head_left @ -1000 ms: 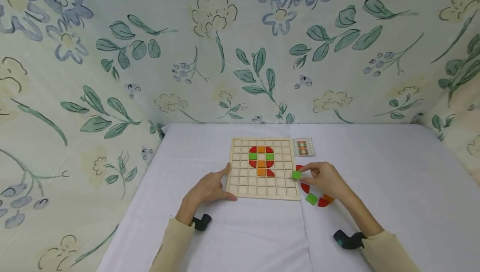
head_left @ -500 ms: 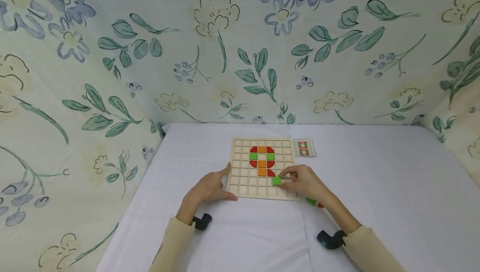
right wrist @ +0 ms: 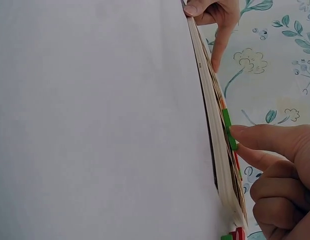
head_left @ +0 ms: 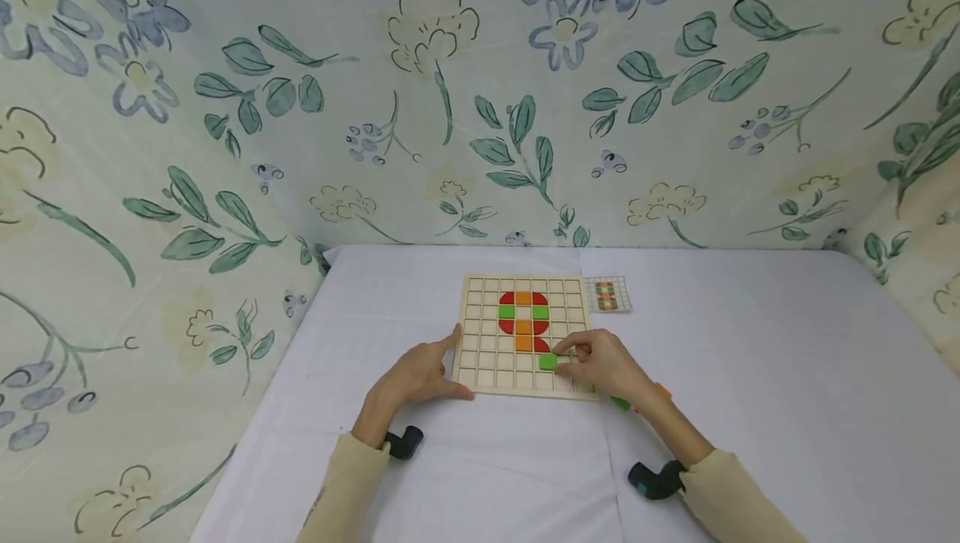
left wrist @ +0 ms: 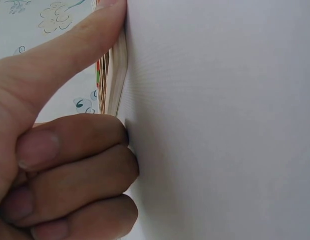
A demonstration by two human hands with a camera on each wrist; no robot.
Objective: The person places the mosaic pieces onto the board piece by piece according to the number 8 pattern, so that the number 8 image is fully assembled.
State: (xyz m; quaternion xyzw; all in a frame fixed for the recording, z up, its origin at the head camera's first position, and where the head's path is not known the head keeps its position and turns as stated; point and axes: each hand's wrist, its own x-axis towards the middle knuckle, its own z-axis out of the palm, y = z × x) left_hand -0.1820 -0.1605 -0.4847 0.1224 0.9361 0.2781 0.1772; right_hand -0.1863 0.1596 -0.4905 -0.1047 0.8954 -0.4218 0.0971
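Note:
A wooden grid board [head_left: 487, 378] lies on the white cloth. Red, orange and green pieces form a pattern in its cells, with two orange squares [head_left: 523, 335] and a red quarter-round [head_left: 542, 345] lowest. My left hand [head_left: 417, 375] holds the board's near-left corner, its thumb on the near edge and index finger on the left side. The other fingers are curled, as the left wrist view shows. Between thumb and index finger, my right hand [head_left: 603, 360] pinches a green square block [head_left: 548, 361] at the board, just below the red quarter-round. Whether the block sits flat in a cell, I cannot tell.
A small pattern card [head_left: 607, 295] lies against the board's far right side. Loose pieces, among them a green one [head_left: 620, 402] and an orange one [head_left: 663, 390], lie right of the board, partly hidden by the right hand and forearm. A floral curtain [head_left: 480, 110] hangs behind.
My right hand has carried the green square block left from the board's right edge to below the red quarter-round, shifting only slightly in the last half second. My left hand stays put.

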